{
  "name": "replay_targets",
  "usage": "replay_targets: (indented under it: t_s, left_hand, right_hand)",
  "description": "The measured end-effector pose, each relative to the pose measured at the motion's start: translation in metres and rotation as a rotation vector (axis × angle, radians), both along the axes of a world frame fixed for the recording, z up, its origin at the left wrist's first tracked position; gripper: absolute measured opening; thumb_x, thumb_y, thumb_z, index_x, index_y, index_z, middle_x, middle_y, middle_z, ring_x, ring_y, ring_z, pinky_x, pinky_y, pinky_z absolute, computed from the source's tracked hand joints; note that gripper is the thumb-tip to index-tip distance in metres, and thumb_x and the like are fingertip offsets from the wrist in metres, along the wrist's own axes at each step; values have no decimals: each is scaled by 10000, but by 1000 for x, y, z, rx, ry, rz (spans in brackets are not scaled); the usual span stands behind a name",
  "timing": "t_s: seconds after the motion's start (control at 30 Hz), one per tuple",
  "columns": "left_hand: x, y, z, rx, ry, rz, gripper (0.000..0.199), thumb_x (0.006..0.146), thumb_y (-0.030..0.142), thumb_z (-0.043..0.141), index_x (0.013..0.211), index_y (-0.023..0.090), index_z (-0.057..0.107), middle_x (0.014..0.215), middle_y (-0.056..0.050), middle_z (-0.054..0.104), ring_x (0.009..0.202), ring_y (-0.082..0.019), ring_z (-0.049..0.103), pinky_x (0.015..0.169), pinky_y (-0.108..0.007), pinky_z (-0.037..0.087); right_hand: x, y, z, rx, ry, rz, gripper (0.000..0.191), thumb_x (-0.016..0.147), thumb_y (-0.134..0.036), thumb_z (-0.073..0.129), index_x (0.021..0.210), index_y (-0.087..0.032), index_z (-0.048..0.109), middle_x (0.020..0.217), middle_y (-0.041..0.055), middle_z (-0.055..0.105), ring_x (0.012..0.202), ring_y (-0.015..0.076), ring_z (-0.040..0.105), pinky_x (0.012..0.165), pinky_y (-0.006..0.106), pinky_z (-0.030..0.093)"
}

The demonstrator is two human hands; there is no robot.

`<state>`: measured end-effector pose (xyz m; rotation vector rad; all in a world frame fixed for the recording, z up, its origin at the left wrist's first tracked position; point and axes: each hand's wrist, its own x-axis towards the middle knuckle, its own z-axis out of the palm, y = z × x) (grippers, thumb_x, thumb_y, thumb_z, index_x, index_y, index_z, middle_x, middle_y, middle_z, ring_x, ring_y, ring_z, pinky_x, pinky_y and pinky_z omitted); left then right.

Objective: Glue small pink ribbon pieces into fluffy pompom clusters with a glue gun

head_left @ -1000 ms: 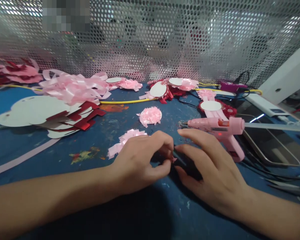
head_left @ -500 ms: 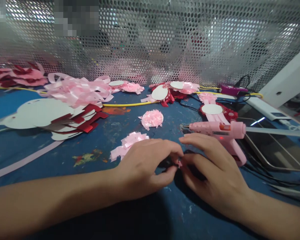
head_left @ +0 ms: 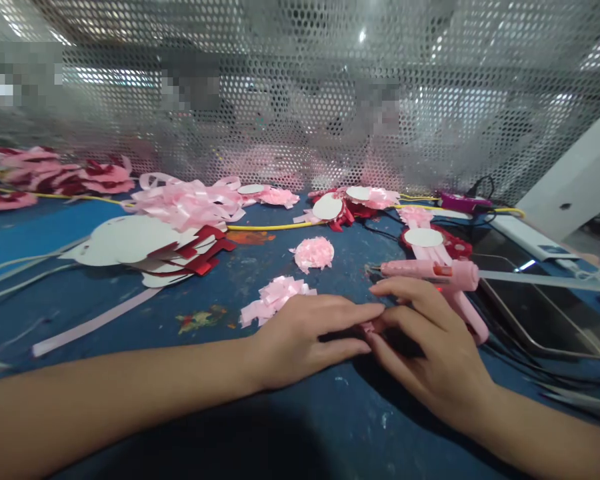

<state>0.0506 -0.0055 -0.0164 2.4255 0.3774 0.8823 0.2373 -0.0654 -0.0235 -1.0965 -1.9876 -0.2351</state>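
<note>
A small pink piece (head_left: 367,327), seemingly ribbon, is pinched between the thumb and fingers of my right hand (head_left: 433,340). Most of it is hidden by fingers. My left hand (head_left: 305,340) meets it from the left, its index finger stretched over the piece and touching the right fingertips, its thumb apart below. Behind the left hand lies a pink ribbon rosette (head_left: 275,300), partly covered. Farther back sits a round, frilly pink rosette (head_left: 314,254). A pink glue gun (head_left: 430,269) lies just beyond my right hand, nozzle to the left, a glue stick out of its back.
White card shapes with red ribbon (head_left: 130,240) and a heap of pink ribbon loops (head_left: 185,200) lie left. Finished-looking rosettes (head_left: 330,207) line the perforated metal screen (head_left: 300,100). A yellow cable (head_left: 275,228) crosses behind; a dark tablet-like device (head_left: 530,300) and wires lie right.
My left index finger and thumb have straightened and spread from their pinch on the small pink piece. My right hand keeps its pinch. The camera view has shifted slightly up and left.
</note>
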Motion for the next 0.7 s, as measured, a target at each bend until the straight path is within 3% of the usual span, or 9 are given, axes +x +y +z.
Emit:
replay_targets:
  t_s: [0.23,0.37,0.5,0.63,0.7]
  left_hand:
    - [0,-2,2,77,-99,-83,305,776,98,687,1079,72,663,942,-134,743,875,-162,708,791,-204,552]
    - [1,-6,9,34,-119,-65,196,748,87,714,945,81,708,876,-117,752,826,-151,710,766,-199,555]
    - [-5,9,21,-51,-179,167,72,750,124,723,816,153,728,777,-42,748,706,-119,690,683,-201,551]
    - [-24,57,19,-8,-213,436,81,742,238,739,802,186,726,836,-30,739,735,-132,672,640,-228,539]
    - [-33,80,12,-9,-120,459,146,766,269,714,877,177,728,937,-58,738,816,-152,674,695,-250,538]
  right_hand:
    - [1,-3,0,20,42,38,63,811,-146,600,763,-186,590,957,75,637,889,199,615,770,353,497]
    - [3,-3,-1,-20,53,38,101,811,-185,607,728,-200,552,951,69,638,883,200,621,747,345,504]
    - [3,-3,0,-66,38,67,143,807,-198,634,711,-202,527,937,63,632,875,193,613,760,347,510]
    - [0,-4,0,-152,20,194,136,796,-126,613,711,-196,533,960,56,615,901,167,600,796,317,521]
    - [-1,-4,0,-167,-2,262,129,798,-114,605,723,-188,530,981,59,611,931,158,597,825,294,524]
